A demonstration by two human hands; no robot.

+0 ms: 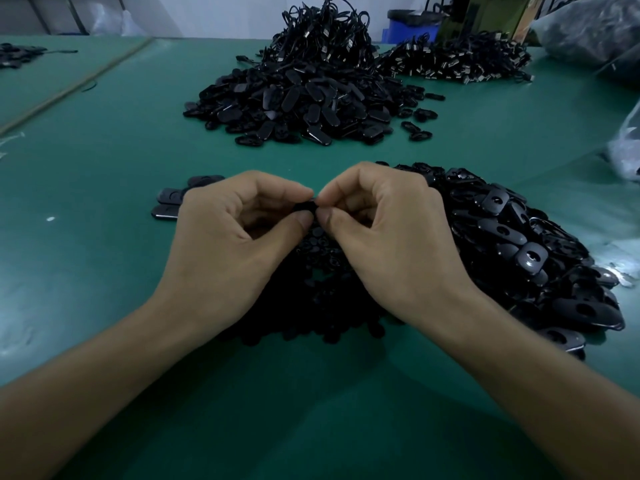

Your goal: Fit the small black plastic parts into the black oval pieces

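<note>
At the centre of the frame the left hand (235, 237) and right hand (384, 233) meet fingertip to fingertip, thumbs and forefingers curled and pinching one black piece (305, 206) between them. It is mostly hidden, so its long axis cannot be told. Below the hands lies a heap of small black parts (318, 271). At centre right is a pile of oval pieces (519, 244), pointing every way. A few oval pieces (169, 202) lie left of the left hand on the green table (104, 150).

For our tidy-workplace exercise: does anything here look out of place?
A white scrap lies alone on the green table, left of the left hand. A few ovals lie loose beside the far pile. Nothing looks damaged.
</note>
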